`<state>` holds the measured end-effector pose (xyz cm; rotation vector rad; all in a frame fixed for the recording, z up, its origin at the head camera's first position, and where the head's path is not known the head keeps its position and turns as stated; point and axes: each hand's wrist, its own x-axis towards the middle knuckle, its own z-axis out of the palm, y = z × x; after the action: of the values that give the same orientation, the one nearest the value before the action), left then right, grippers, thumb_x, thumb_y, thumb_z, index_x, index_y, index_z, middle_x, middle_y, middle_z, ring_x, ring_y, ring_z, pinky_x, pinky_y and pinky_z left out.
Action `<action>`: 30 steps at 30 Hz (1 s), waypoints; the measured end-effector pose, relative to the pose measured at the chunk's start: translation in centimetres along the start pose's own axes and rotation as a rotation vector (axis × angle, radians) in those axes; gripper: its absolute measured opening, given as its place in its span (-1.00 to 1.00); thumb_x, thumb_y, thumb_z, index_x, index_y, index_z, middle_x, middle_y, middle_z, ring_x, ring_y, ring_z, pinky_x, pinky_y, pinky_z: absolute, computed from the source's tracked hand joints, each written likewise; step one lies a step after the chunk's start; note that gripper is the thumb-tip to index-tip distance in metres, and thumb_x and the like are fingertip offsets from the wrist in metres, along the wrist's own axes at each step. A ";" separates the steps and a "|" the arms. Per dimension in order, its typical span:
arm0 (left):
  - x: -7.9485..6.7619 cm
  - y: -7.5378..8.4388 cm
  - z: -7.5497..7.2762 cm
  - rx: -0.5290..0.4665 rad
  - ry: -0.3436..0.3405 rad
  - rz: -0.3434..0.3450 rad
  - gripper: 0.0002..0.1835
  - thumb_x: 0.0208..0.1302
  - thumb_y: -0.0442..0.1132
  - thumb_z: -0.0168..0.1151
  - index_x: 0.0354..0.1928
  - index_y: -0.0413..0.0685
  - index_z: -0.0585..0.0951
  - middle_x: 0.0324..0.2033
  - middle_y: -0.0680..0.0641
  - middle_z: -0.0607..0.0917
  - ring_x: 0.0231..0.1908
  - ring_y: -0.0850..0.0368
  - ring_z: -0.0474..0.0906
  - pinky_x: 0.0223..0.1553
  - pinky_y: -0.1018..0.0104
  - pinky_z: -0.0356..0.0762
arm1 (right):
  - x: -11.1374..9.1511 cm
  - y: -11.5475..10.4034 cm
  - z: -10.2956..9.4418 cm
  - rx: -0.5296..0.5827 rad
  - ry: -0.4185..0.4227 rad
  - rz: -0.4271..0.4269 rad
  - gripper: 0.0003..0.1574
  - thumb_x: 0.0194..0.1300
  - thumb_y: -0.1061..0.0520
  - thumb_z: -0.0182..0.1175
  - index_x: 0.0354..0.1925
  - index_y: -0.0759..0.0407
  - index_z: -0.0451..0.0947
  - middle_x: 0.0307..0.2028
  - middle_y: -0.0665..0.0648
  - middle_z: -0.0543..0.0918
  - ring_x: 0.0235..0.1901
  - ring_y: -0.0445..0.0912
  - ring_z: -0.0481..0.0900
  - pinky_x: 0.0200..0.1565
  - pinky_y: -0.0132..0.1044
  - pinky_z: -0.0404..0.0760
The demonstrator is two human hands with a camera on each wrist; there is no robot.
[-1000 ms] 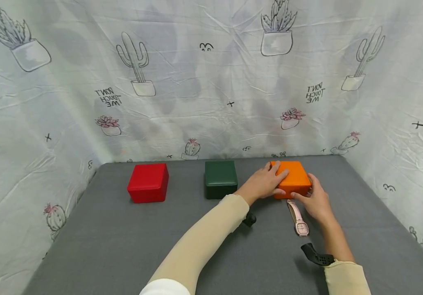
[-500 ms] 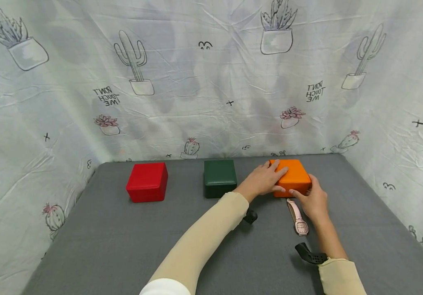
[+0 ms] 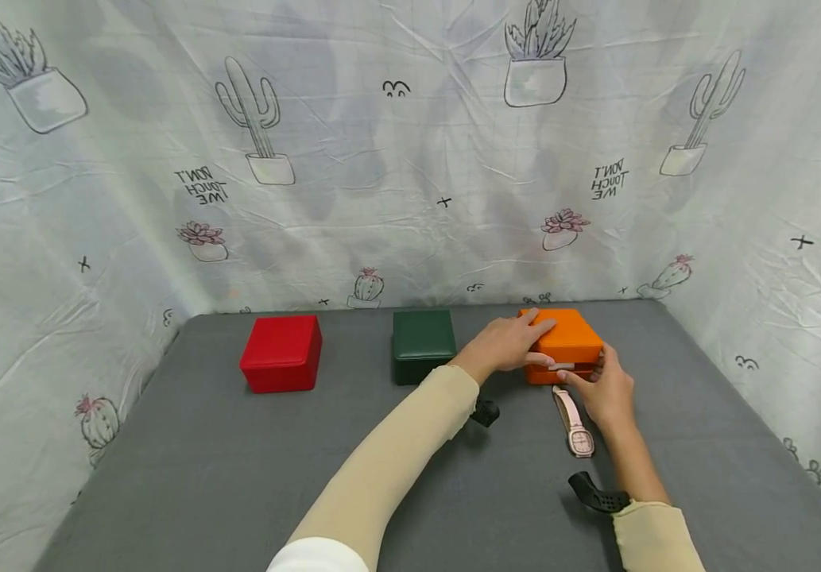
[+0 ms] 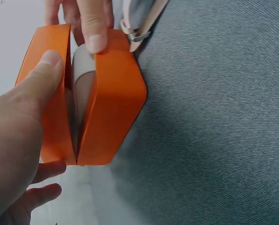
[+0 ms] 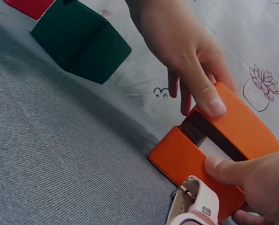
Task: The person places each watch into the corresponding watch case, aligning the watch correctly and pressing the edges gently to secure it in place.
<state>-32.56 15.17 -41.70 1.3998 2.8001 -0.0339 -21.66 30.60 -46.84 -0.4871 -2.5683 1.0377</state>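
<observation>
The orange watch box stands at the back right with its lid tilted up a little at the front. My left hand grips the lid, thumb on its front face and fingers over its left and rear sides. On the lower part, my right hand holds the right side, its thumb at the front rim. Through the gap a pale cushion shows; the rest of the inside is hidden. A pink watch lies just in front of the box, its strap end close to the box's front.
A green box stands left of the orange one, and a red box farther left; both have their lids down. Grey cloth covers the table. Behind hangs a pale curtain with printed cacti.
The orange box's lid, flush before, has risen at the front with my left hand, and the pale cushion now shows. My right hand has stayed at the lower part.
</observation>
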 end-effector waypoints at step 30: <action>1.0 -1.4 -0.4 -0.489 0.112 -0.089 -0.30 0.36 0.36 -0.21 0.47 0.31 0.17 0.39 0.11 0.34 0.36 0.12 0.30 0.34 0.08 0.33 | 0.4 0.2 -0.1 -0.015 0.126 -0.166 -0.76 0.26 0.17 0.29 -0.38 0.38 0.61 0.06 0.42 0.61 -0.04 0.30 0.63 -0.05 0.12 0.61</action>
<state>-34.31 15.15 -41.27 1.1866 2.6830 0.6956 -21.92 30.96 -46.87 -0.3252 -2.4593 0.9010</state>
